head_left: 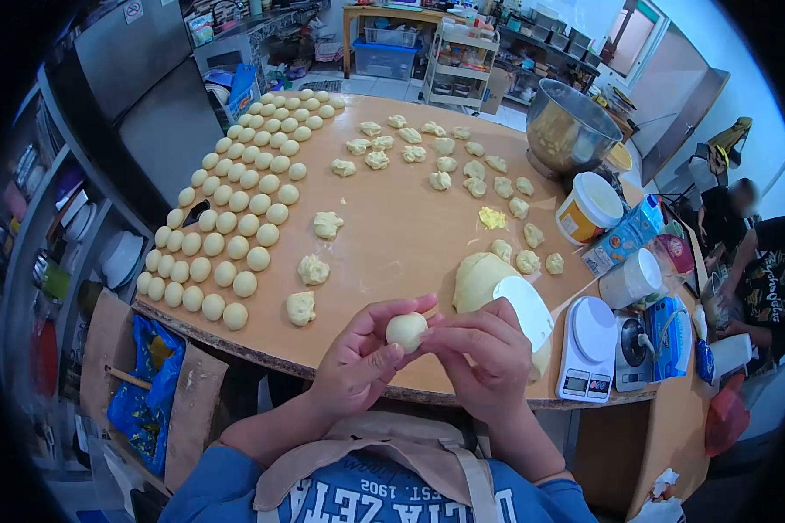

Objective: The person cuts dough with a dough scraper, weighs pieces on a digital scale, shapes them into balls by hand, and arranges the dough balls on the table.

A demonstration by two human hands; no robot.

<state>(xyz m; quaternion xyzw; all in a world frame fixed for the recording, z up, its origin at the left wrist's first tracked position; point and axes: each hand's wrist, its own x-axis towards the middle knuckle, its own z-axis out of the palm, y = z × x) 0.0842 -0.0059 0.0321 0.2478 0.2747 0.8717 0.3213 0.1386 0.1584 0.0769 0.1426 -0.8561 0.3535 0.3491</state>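
A smooth, pale dough ball (406,331) sits between my two hands above the table's front edge. My left hand (358,353) cups it from the left, thumb against its lower side. On its right side, the fingertips of my right hand (484,353) pinch at the ball. Just beyond my right hand lies a large dough mass (475,281), with a white scraper (525,309) resting against it. A rough dough piece (301,309) lies left of my left hand, with two more behind it. Rows of rounded dough balls (225,274) cover the table's left side.
Several rough dough pieces (413,154) lie across the far side. A steel mixing bowl (571,131), a white tub (590,209), a carton (624,235) and a kitchen scale (588,349) line the right. An open cardboard box (113,349) stands below left. Another person (759,279) is at far right.
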